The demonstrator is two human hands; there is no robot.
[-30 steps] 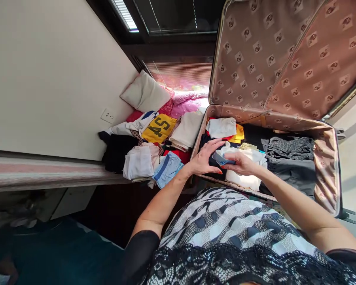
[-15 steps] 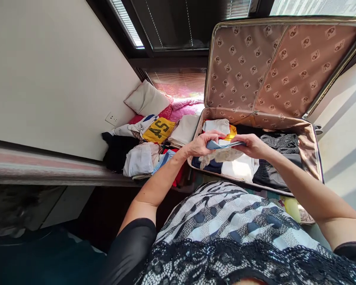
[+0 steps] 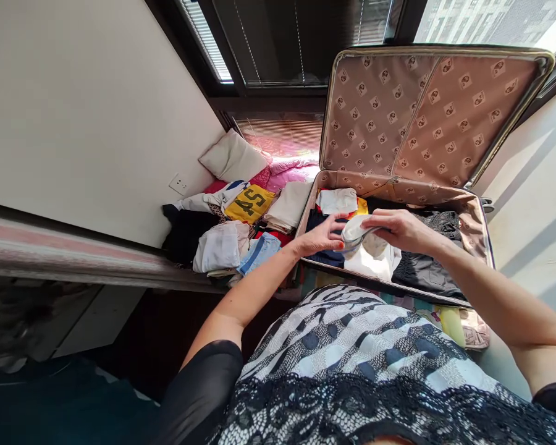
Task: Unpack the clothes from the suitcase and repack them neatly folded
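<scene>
My right hand point(image 3: 398, 227) is closed on a small folded piece of white and grey cloth point(image 3: 354, 231); its exact kind I cannot make out. To the left of the cloth is my left hand point(image 3: 324, 237), fingers apart, close to its edge; whether they touch I cannot tell. Both hands are above the open suitcase point(image 3: 479, 232). Below them lie a white garment point(image 3: 368, 262) and dark blue clothing point(image 3: 322, 222). A folded white cloth point(image 3: 337, 201) lies in the suitcase's far left corner, and black clothes point(image 3: 426, 272) fill the right part.
Left of the suitcase are a yellow garment with a number point(image 3: 250, 204), a folded cream cloth point(image 3: 290, 207), white clothes point(image 3: 220, 247), a light blue garment point(image 3: 262, 252) and a black garment point(image 3: 189, 235). A pillow point(image 3: 234, 156) rests by the wall. The suitcase lid point(image 3: 426, 117) stands raised.
The cloth, earlier stretched thin between both hands, now shows its white face in my right hand. My left hand's fingers have spread from its edge. The view has shifted slightly.
</scene>
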